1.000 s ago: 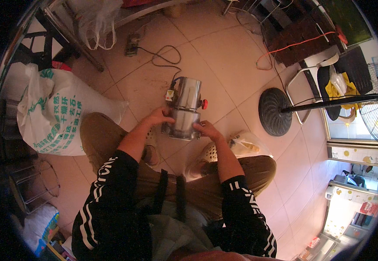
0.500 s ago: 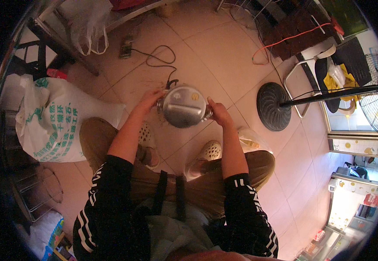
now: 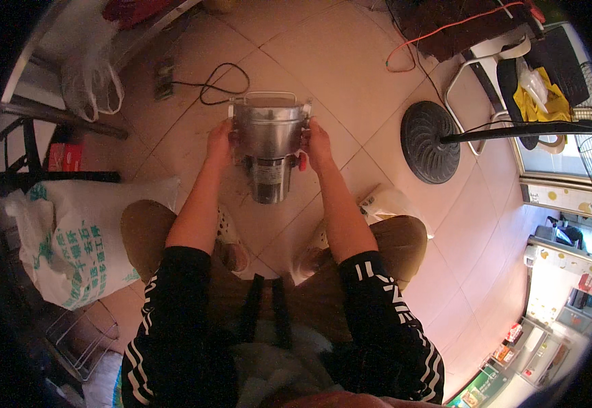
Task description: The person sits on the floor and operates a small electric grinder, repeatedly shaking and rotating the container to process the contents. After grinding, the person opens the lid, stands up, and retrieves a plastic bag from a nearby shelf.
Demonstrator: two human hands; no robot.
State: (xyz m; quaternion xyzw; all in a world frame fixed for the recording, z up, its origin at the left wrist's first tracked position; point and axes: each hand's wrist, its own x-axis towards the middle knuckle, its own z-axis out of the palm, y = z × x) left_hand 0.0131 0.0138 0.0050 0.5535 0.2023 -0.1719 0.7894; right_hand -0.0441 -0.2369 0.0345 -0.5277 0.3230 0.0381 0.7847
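Note:
A shiny metal electric grinder point(image 3: 269, 139) is held up above the tiled floor between my two hands. It is tipped over, its round lid end pointing away from me and its narrower base towards me. My left hand point(image 3: 220, 144) is closed on its left side. On the opposite side, my right hand point(image 3: 318, 145) grips it close to a small red part point(image 3: 302, 162). Fingers of both hands are partly hidden behind the body. A dark power cord point(image 3: 224, 68) lies looped on the floor beyond the grinder, and its end there is hidden.
A big white woven sack point(image 3: 85, 238) with green print stands at my left, near a wire rack point(image 3: 85, 336). To the right are a fan's round black base point(image 3: 430, 141) and a pale plastic bag point(image 3: 384, 204). A power strip point(image 3: 163, 78) lies on the floor ahead.
The grinder has been tilted from lid facing up to side facing up, its lid swung away from me. Both hands keep their hold. The whole view has shifted somewhat.

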